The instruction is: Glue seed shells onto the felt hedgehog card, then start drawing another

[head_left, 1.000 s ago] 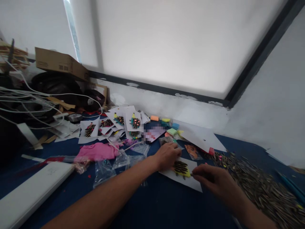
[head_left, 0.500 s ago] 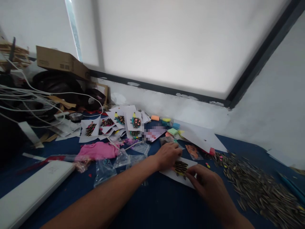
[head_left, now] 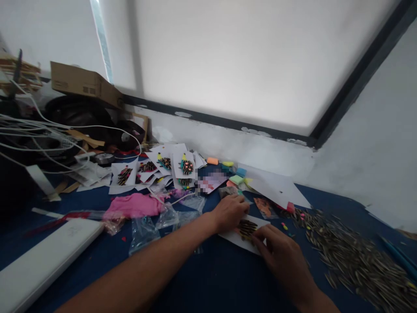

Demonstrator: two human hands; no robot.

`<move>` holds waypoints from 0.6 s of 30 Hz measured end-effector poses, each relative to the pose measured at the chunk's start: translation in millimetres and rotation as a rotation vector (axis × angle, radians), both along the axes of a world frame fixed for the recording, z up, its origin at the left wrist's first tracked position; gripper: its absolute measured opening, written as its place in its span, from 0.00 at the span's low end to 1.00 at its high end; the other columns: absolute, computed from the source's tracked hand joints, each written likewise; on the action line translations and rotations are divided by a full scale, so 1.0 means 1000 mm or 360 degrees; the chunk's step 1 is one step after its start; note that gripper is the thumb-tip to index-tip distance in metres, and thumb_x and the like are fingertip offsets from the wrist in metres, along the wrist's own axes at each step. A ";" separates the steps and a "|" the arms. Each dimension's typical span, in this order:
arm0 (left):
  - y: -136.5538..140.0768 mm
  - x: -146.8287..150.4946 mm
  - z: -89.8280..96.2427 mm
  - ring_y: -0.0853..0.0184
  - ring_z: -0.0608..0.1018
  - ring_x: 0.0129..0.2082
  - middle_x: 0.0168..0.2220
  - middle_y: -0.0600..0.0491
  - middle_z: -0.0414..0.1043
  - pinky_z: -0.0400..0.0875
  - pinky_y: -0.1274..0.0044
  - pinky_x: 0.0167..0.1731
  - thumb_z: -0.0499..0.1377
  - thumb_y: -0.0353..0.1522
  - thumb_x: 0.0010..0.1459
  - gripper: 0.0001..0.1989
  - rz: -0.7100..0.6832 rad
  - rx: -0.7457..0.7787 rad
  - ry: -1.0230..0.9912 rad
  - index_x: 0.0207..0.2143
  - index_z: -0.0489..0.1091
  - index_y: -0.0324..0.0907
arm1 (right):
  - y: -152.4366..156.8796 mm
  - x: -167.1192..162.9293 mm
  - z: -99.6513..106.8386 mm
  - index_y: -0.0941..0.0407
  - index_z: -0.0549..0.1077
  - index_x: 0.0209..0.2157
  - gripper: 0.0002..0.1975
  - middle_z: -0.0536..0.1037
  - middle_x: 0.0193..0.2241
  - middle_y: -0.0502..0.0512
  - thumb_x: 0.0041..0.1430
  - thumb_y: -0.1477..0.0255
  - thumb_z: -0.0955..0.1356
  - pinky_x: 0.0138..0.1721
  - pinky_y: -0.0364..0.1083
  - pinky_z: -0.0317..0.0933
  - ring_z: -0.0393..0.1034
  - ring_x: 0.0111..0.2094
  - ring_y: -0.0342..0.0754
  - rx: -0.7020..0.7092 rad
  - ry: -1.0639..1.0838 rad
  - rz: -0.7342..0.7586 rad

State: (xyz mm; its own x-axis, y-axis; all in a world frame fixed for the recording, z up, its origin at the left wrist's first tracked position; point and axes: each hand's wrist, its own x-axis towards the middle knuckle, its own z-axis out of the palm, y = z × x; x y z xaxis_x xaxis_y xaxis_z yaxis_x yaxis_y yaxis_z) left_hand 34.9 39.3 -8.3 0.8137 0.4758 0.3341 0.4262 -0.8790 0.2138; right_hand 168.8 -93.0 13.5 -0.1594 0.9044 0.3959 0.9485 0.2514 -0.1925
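A white paper card [head_left: 234, 237] lies on the blue table, bearing a figure of striped sunflower seeds [head_left: 246, 228] set in yellow modelling clay. My left hand [head_left: 230, 213] is closed over the card's upper left edge, its fingertips partly hidden. At the figure's lower right, the thumb and fingers of my right hand [head_left: 280, 248] are pinched together, touching it. Whatever lies between those fingertips is too small and blurred to name. A loose pile of sunflower seeds [head_left: 361, 256] spreads to the right of my right hand.
Several finished-looking seed figures on cards, one a hedgehog shape [head_left: 186, 166], lie at the back. Coloured clay blocks [head_left: 236, 179], a pink clay lump [head_left: 137, 205], and plastic bags [head_left: 143, 232] surround the work. A long white box [head_left: 48, 265] lies left, near tangled cables [head_left: 58, 127].
My right hand has shifted slightly left and down over the figure's lower right, covering more of the yellow clay. My left hand and the card stay nearly still.
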 end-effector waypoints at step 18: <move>0.001 0.001 -0.001 0.62 0.70 0.42 0.41 0.49 0.68 0.65 0.72 0.44 0.55 0.28 0.59 0.06 0.0005 0.0000 0.0031 0.39 0.70 0.41 | 0.000 -0.002 -0.008 0.53 0.70 0.25 0.19 0.74 0.25 0.51 0.67 0.71 0.55 0.21 0.41 0.51 0.71 0.22 0.44 0.0134 -0.0588 -0.0041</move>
State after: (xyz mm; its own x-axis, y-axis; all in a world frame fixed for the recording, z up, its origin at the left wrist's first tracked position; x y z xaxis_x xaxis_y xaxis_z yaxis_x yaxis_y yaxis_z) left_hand 35.9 39.8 -9.0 0.8185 0.4783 0.3182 0.4329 -0.8777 0.2055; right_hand 167.1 -93.0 5.8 -0.2827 0.8767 0.3892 0.9564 0.2267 0.1840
